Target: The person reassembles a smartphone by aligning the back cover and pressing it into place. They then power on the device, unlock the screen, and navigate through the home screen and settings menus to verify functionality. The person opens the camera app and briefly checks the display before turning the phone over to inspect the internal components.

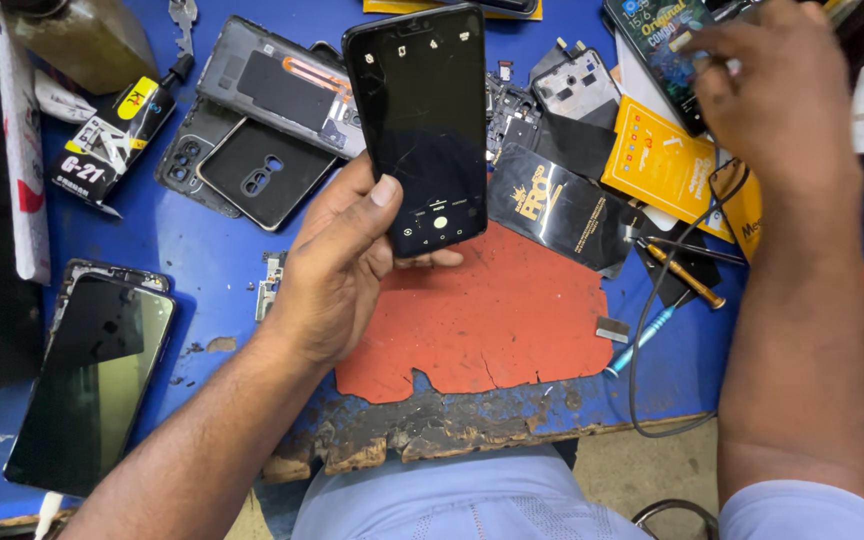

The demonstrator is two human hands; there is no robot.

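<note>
Here, black phone point(419, 125) upright in left hand point(337, 270) grip, thumb on edge

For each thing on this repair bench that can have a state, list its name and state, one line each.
Black phone: screen lit, held upright in left hand.
Right hand: reaching among packets at the far edge; grip unclear.
Phone back covers: detached, lying flat.
Screen panel: dark, lying flat.
Red mat: cracked, torn edge.
Glue tube: capped, lying down.
</note>
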